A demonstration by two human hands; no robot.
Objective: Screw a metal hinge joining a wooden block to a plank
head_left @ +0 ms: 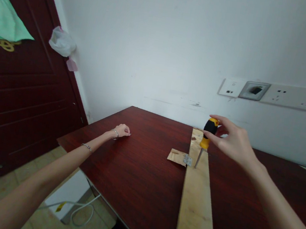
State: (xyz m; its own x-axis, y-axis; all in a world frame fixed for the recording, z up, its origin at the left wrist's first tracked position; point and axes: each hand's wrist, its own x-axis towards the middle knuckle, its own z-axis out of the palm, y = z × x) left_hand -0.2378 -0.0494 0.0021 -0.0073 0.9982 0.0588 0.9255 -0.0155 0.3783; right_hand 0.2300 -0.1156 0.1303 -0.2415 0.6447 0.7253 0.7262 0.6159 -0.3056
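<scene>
My right hand (pixel 233 139) grips a yellow and black screwdriver (pixel 210 127) by its handle, with thumb and fingers around it. The screwdriver stands nearly upright, its tip at a long pale wooden board (pixel 196 204); I cannot tell whether the tip touches the wood. Just left of the tip, a metal hinge (pixel 188 160) lies at the board's edge and joins a small wooden piece (pixel 177 156). Over at the left of the table, my left hand (pixel 122 130) is closed in a pinch, with a tiny dark thing at the fingertips, too small to name.
The dark red table (pixel 143 181) stands against a white wall with a row of sockets (pixel 278 95). To the left is a dark red door (pixel 26 85) with a green cloth (pixel 5 18). Below the table are a white box (pixel 69 193) and a pale cable (pixel 90 212).
</scene>
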